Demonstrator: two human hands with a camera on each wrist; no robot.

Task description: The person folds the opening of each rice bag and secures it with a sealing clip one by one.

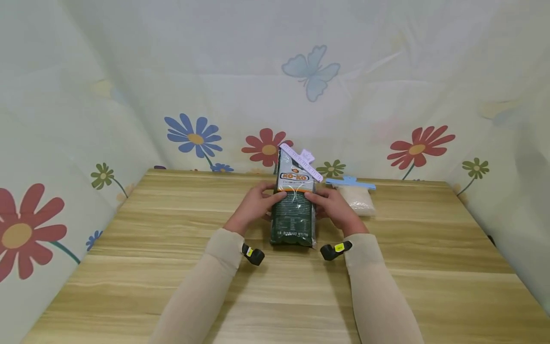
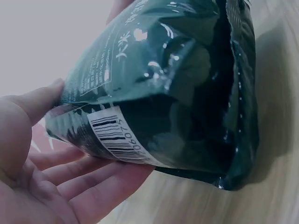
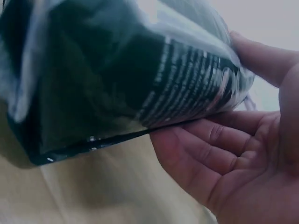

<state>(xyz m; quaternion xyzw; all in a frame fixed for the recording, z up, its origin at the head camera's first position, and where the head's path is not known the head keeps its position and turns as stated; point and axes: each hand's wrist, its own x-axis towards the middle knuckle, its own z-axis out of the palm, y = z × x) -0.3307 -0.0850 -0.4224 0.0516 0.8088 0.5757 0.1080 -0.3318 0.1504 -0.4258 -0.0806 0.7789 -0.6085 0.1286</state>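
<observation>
A dark green and silver rice bag (image 1: 293, 210) marked KO-KO is held between both hands, tilted above the table. A pale purple bag clip (image 1: 302, 162) sits slantwise across its top corner. My left hand (image 1: 258, 204) grips the bag's left side, thumb on the front and fingers underneath; the left wrist view shows them beside a barcode (image 2: 114, 133). On the opposite side my right hand (image 1: 335, 205) holds it likewise, and the right wrist view has its fingers (image 3: 201, 144) under the bag's lower edge. Folds hide part of the printing.
Just right of my right hand lies a small clear bag of white grains (image 1: 356, 200), closed with a light blue clip (image 1: 350, 182). The wood-grain table (image 1: 172, 239) ends at a curtain (image 1: 240, 86) printed with flowers and a butterfly.
</observation>
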